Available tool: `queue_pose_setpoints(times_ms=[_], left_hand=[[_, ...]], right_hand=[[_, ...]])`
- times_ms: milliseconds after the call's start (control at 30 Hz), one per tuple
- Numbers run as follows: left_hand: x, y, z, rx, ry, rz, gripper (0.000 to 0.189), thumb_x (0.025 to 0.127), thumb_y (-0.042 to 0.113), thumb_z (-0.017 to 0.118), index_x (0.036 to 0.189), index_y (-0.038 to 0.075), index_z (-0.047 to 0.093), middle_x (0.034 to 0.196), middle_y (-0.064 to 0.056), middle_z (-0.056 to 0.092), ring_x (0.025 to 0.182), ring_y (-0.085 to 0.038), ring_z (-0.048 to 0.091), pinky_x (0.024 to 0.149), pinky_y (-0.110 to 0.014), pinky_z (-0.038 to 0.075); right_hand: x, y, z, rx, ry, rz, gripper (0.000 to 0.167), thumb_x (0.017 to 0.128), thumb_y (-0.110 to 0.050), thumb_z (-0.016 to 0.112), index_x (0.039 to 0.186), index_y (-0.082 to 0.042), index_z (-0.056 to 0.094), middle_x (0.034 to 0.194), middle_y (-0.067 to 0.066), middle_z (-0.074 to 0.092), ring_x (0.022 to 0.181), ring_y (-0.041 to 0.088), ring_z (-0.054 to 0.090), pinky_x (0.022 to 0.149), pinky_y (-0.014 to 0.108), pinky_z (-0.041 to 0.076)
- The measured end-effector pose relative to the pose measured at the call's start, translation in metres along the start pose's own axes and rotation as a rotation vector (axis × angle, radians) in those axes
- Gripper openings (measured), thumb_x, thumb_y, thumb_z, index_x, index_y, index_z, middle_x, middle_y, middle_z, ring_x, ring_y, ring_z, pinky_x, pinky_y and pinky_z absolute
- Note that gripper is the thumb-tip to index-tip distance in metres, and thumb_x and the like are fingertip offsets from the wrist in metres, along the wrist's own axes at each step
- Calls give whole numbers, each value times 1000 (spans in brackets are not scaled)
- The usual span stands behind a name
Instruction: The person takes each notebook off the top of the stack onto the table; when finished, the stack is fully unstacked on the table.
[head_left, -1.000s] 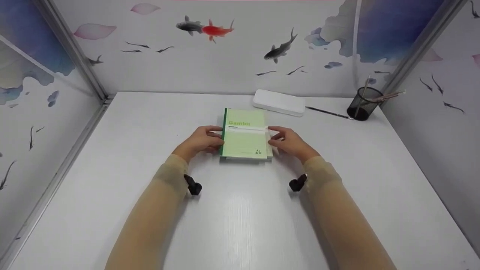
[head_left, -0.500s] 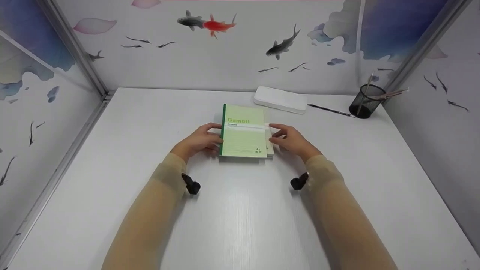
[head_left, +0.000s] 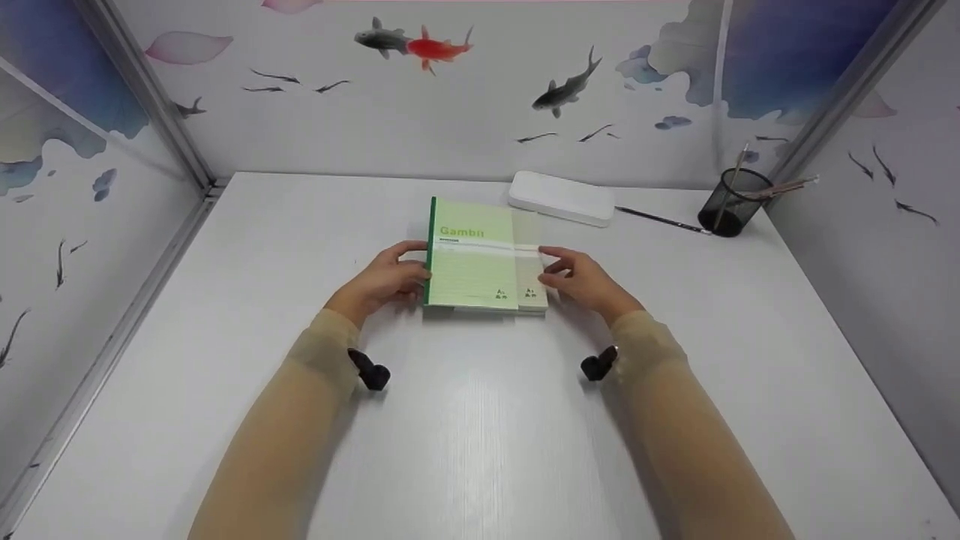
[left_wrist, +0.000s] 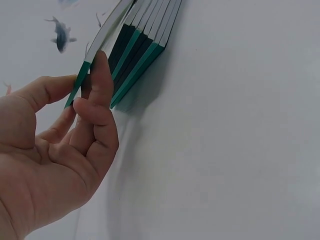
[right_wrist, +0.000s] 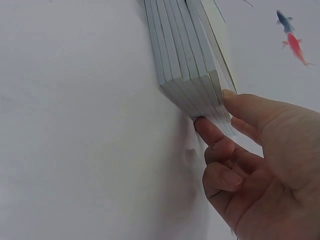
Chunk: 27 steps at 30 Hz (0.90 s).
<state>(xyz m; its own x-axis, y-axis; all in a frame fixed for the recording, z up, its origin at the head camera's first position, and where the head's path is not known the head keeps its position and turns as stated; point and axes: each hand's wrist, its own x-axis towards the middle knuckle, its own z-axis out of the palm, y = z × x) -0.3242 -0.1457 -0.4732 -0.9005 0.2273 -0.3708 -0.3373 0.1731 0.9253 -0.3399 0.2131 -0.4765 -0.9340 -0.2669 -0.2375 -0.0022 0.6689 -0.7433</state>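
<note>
A pale green "Gambit" notebook (head_left: 472,274) with a dark green spine lies over a stack of similar notebooks (head_left: 531,281), shifted left so the stack shows along its right side. My left hand (head_left: 379,281) pinches this top notebook at its spine. The left wrist view shows the spine (left_wrist: 75,92) between thumb and fingers, tilted away from the stacked spines (left_wrist: 135,62). My right hand (head_left: 589,285) holds the stack by its right edge. In the right wrist view the thumb is near the top and a fingertip lies lower against the page edges (right_wrist: 192,95).
A white case (head_left: 561,199) lies at the back of the white table (head_left: 465,420). Beside it lies a dark pencil (head_left: 661,220), close to a black mesh pen holder (head_left: 735,202) with several thin sticks in it. Patterned panels (head_left: 465,112) close off the back and sides.
My left hand has moved left with the top notebook, uncovering more of the stack's right side. The right hand stays at the stack's right edge. The head view has shifted slightly.
</note>
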Motion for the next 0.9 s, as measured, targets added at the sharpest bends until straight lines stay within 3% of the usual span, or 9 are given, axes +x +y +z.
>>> queue_pose_setpoints(times_ms=[233, 667, 900], left_hand=[[-10, -1, -17, -15, 18, 6, 68, 96, 12, 64, 157, 26, 37, 132, -8, 67, 79, -16, 62, 71, -28, 51], [-41, -9, -70, -67, 103, 1, 69, 98, 12, 61, 160, 25, 33, 127, -7, 66, 76, -13, 61, 67, -25, 49], [-49, -12, -96, -117, 128, -4, 69, 100, 12, 60, 161, 27, 31, 125, -6, 62, 75, -14, 59, 66, -24, 47]], right_hand=[[-1, 1, 1, 4, 2, -7, 63, 103, -30, 65, 160, -28, 39, 140, 12, 60, 106, 24, 59, 84, 31, 53], [-3, 3, 2, 29, -1, -2, 63, 103, -30, 65, 160, -29, 39, 139, 11, 60, 103, 23, 59, 83, 32, 54], [-1, 2, 3, 17, 4, 3, 62, 103, -30, 65, 160, -30, 39, 139, 10, 59, 104, 23, 57, 85, 33, 52]])
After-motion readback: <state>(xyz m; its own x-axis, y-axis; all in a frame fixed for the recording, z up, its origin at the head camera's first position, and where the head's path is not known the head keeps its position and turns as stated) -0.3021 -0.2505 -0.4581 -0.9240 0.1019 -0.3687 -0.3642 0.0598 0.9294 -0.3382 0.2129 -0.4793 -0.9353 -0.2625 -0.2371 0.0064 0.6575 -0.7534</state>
